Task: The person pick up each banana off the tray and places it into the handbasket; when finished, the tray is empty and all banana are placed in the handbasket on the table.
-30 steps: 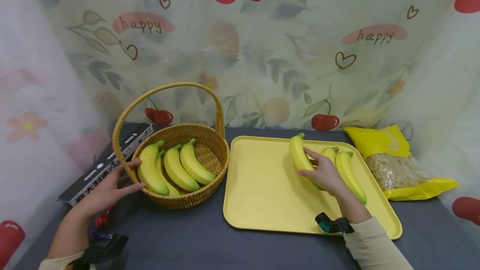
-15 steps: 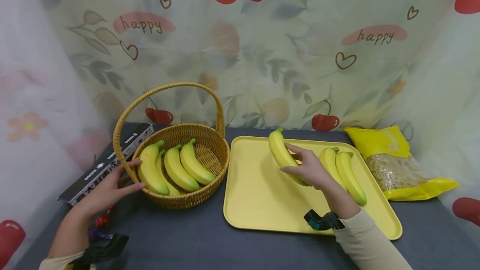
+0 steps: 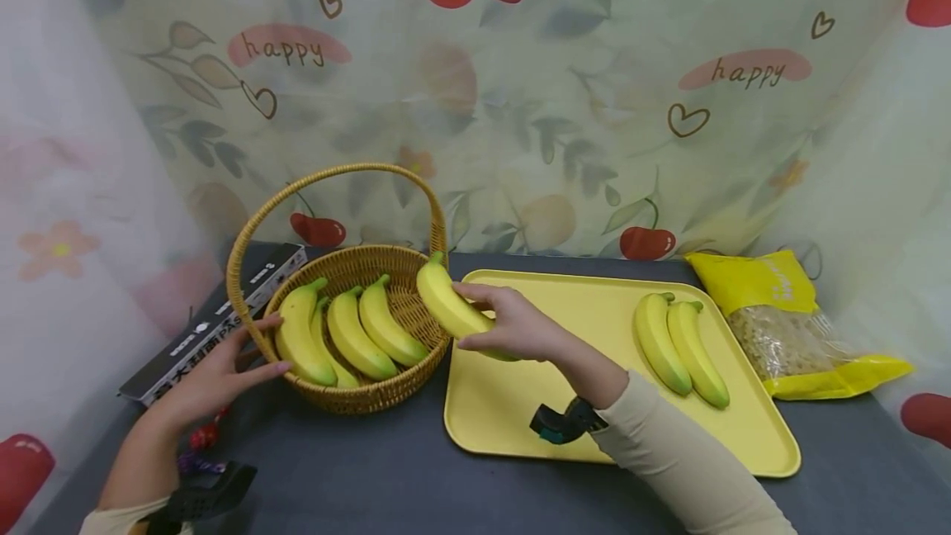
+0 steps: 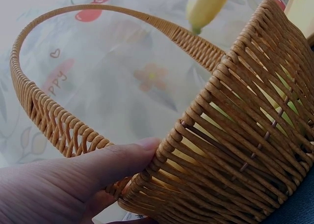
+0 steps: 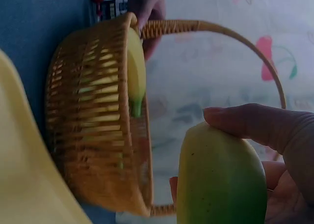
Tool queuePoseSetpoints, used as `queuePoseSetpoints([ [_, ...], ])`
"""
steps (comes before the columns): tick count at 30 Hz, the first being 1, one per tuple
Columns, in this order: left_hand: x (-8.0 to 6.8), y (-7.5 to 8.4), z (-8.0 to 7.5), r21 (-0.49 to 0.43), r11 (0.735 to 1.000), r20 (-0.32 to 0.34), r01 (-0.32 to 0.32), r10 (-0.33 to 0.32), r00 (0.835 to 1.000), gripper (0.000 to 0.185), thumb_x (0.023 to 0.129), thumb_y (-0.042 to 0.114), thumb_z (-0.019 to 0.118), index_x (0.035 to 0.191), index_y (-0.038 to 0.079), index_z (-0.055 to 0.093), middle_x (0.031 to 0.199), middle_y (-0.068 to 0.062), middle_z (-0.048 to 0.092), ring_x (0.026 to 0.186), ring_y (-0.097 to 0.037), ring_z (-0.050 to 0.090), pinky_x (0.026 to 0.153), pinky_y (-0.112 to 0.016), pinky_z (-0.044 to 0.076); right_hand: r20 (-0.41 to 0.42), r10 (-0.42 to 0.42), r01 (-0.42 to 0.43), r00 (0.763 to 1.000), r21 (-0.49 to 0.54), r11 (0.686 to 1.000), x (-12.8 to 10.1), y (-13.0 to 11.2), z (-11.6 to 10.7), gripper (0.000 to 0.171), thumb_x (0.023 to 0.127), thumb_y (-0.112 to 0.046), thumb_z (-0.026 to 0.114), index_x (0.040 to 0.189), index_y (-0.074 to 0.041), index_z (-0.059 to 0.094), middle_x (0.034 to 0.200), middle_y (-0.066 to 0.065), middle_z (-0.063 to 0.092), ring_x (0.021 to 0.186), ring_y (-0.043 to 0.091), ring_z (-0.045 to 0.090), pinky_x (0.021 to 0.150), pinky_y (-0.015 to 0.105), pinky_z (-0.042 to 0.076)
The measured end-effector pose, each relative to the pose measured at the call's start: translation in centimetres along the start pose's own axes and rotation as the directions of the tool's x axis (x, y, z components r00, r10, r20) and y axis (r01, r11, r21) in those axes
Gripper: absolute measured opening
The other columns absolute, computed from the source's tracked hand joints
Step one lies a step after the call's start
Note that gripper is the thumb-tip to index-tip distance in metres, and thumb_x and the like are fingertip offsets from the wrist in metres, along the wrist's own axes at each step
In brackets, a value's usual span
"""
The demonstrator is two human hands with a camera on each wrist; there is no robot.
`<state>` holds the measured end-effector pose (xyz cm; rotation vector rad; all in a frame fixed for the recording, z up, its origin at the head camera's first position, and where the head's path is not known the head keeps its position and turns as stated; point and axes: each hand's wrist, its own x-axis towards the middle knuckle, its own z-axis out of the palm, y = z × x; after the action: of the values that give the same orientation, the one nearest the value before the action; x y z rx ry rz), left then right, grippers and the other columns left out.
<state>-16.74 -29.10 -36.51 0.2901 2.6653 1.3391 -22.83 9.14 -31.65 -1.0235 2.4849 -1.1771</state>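
- Two bare hands are above a dark blue-grey surface [image 3: 371, 485].
- The right hand [image 3: 523, 326] has its grip closed on a curved yellow banana with green ends [image 3: 451, 308], thumb on one side and fingers on the other.
- That banana is in the air, tilted, stem up and to the left, near the right rim of a round golden-brown wicker basket [image 3: 364, 400] with a tall arched handle.
- The left hand [image 3: 211, 374] grips the basket's left rim at the foot of the handle, its thumb against the woven edge.
- Four yellow bananas [image 3: 388, 329] lie inside the basket, one largely hidden between its neighbours.
- Two more yellow-green bananas [image 3: 660, 345] lie side by side on the right part of a rectangular pale-yellow tray [image 3: 513, 403] with rounded corners.
- A yellow plastic bag with a clear window [image 3: 780, 337] lies just beside the tray's right edge.
- A long black box with white lettering [image 3: 178, 362] lies left of the basket.
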Motion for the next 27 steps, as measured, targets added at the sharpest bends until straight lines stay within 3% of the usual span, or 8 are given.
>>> queuePoseSetpoints([
  [3, 0.0, 0.0, 0.0, -0.008, 1.0, 0.004, -0.002, 0.002, 1.0, 0.073, 0.094, 0.028, 0.056, 0.147, -0.001, 0.015, 0.151, -0.029, 0.011, 0.129, -0.059, 0.024, 0.098, -0.063, 0.038, 0.047, -0.002, 0.003, 0.999, -0.03, 1.0, 2.0, -1.1, 0.8, 0.073, 0.081, -0.014, 0.072, 0.142, -0.001, 0.034, 0.139, 0.017, 0.046, 0.114, 0.026, 0.055, 0.076, 0.021, 0.048],
  [6, 0.0, 0.0, 0.0, -0.01, 1.0, 0.003, -0.005, 0.005, 1.0, 0.073, 0.094, 0.027, 0.056, 0.147, -0.001, 0.015, 0.152, -0.029, 0.011, 0.129, -0.059, 0.023, 0.099, -0.063, 0.038, 0.099, 0.029, -0.026, 0.995, -0.026, 0.999, 4.3, -1.8, 1.6, 0.073, 0.081, -0.016, 0.072, 0.142, -0.002, 0.035, 0.129, 0.018, 0.055, 0.092, 0.017, 0.058, 0.069, 0.018, 0.045],
  [10, 0.0, 0.1, 0.0, -0.011, 1.0, -0.002, -0.014, 0.014, 1.0, 0.072, 0.094, 0.026, 0.056, 0.146, -0.002, 0.016, 0.152, -0.029, 0.011, 0.129, -0.059, 0.024, 0.099, -0.063, 0.037, 0.149, 0.082, -0.076, 0.985, -0.044, 0.996, 7.4, -2.3, 3.0, 0.071, 0.082, -0.017, 0.072, 0.142, -0.004, 0.036, 0.127, 0.015, 0.058, 0.07, 0.011, 0.049, 0.062, 0.017, 0.04],
  [14, 0.1, 0.3, 0.0, -0.016, 1.0, 0.0, -0.016, 0.016, 1.0, 0.072, 0.094, 0.026, 0.056, 0.146, -0.003, 0.017, 0.151, -0.029, 0.012, 0.129, -0.058, 0.023, 0.1, -0.065, 0.034, 0.159, 0.127, -0.109, 0.979, -0.116, 0.987, 9.6, -2.6, 4.4, 0.072, 0.081, -0.021, 0.073, 0.141, -0.004, 0.038, 0.143, 0.01, 0.045, 0.076, 0.009, 0.05, 0.066, 0.016, 0.039],
  [21, 0.0, 0.1, -0.1, -0.003, 1.0, -0.008, -0.007, 0.007, 1.0, 0.071, 0.094, 0.027, 0.057, 0.146, -0.001, 0.018, 0.151, -0.029, 0.013, 0.128, -0.058, 0.025, 0.099, -0.065, 0.035, 0.153, 0.217, -0.203, 0.964, -0.103, 0.974, 12.2, -3.4, 6.8, 0.069, 0.083, -0.022, 0.071, 0.141, -0.003, 0.038, 0.143, 0.01, 0.044, 0.104, 0.012, 0.055, 0.078, 0.016, 0.044],
  [27, 0.0, 0.0, 0.0, -0.012, 1.0, 0.0, 0.001, -0.001, 1.0, 0.071, 0.094, 0.028, 0.056, 0.147, 0.001, 0.017, 0.152, -0.028, 0.012, 0.129, -0.058, 0.024, 0.098, -0.064, 0.037, 0.148, 0.221, -0.207, 0.964, -0.106, 0.973, 13.2, -4.3, 8.9, 0.07, 0.084, -0.021, 0.07, 0.142, -0.002, 0.036, 0.141, 0.012, 0.046, 0.113, 0.018, 0.054, 0.086, 0.019, 0.046],
])
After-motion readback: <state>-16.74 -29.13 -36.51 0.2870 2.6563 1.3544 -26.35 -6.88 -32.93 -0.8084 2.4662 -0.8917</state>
